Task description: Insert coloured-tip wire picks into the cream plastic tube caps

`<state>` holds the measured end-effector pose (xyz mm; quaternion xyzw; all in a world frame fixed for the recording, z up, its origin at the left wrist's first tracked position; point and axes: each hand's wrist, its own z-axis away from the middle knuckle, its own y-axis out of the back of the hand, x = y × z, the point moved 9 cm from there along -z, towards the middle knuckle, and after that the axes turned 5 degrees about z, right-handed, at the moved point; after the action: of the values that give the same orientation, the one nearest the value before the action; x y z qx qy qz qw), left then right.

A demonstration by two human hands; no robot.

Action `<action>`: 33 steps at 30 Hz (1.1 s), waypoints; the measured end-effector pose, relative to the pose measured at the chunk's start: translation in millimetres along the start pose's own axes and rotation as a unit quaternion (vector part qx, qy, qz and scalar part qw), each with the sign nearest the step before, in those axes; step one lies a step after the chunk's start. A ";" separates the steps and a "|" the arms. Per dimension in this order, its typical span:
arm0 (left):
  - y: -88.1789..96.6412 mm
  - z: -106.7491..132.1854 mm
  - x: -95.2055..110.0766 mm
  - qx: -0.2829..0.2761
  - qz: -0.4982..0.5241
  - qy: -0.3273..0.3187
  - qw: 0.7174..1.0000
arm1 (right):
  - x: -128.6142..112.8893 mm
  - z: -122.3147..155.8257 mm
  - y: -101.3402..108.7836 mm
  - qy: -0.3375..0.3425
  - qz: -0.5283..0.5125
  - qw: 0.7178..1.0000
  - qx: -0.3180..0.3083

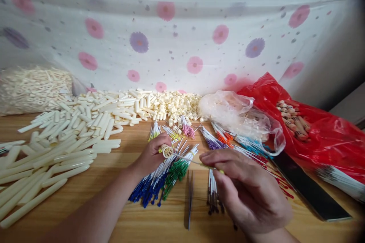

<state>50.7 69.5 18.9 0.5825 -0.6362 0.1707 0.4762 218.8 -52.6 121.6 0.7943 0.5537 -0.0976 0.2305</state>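
Observation:
My left hand [154, 155] is closed around a cream slotted plastic cap [167, 152], its round open end turned to the right. Between the fingertips of my right hand [248, 190] is a thin white stick with a yellow end [186, 158]; its far end meets the mouth of the cap, and how deep it reaches I cannot tell. Under my hands lie bundles of like sticks, blue-tipped [151, 186] and green-tipped [178, 171]. A pair of tweezers [190, 201] rests between them and some dark brown-tipped sticks [213, 193], partly covered by my right hand.
Cream tubes [45, 171] are heaped at the left, with slotted caps [176, 104] piled at the back. Purple-tipped [212, 138] and pink-tipped sticks [187, 128] lie behind my hands. A clear bag [228, 102], a red bag [325, 129] and a black flat object [310, 188] occupy the right.

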 end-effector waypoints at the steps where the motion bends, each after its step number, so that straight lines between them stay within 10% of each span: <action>1: -1.6 0.2 -1.3 -0.005 -0.002 0.004 1.000 | -2.3 -1.9 -3.2 0.004 0.021 1.000 -0.015; 10: -12.2 -0.9 3.6 -0.032 -0.026 -0.013 0.999 | -3.9 -4.0 -26.7 0.068 0.098 0.992 -0.032; 20: -8.3 -2.3 9.0 -0.012 -0.066 -0.031 0.997 | 20.8 -0.2 -26.9 -0.015 0.068 0.997 0.015; 33: -0.4 3.8 18.8 -0.007 -0.187 -0.037 0.982 | 47.1 3.1 -48.4 -0.015 0.109 0.991 -0.079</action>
<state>52.0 55.6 32.0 0.6937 -0.5343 0.0527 0.4801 191.8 -1.2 87.1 0.8276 0.4663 -0.0399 0.3099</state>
